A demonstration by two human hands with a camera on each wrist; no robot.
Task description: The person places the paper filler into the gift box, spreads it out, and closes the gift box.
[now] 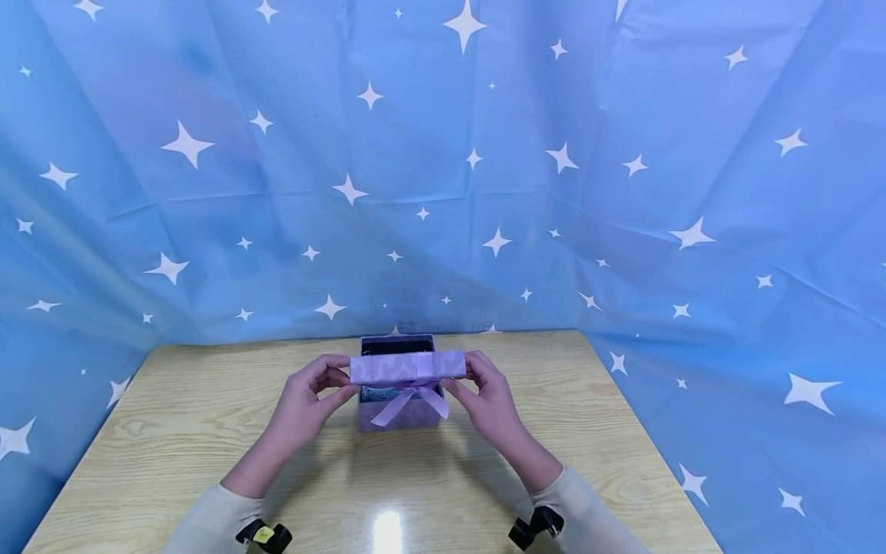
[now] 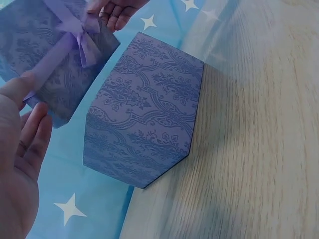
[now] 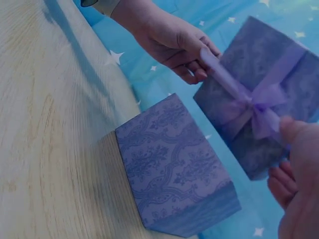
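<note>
A purple patterned box lid (image 1: 388,369) with a lilac ribbon bow (image 1: 418,392) is held up over a matching gift box (image 1: 400,416). My left hand (image 1: 311,392) pinches the lid's left end between thumb and fingers. At the opposite end my right hand (image 1: 487,392) grips it the same way. Both wrist views show the lid (image 2: 50,55) tilted and apart from the box (image 3: 172,164), which stands on the table. Behind and below the lid, something black and a bluish textured content show inside the box; the lid hides the rest.
The light wood table (image 1: 208,415) carries the box near its far edge. A blue cloth (image 1: 443,169) with white stars hangs behind and along both sides. Dark straps with small devices (image 1: 264,535) sit on both sleeves.
</note>
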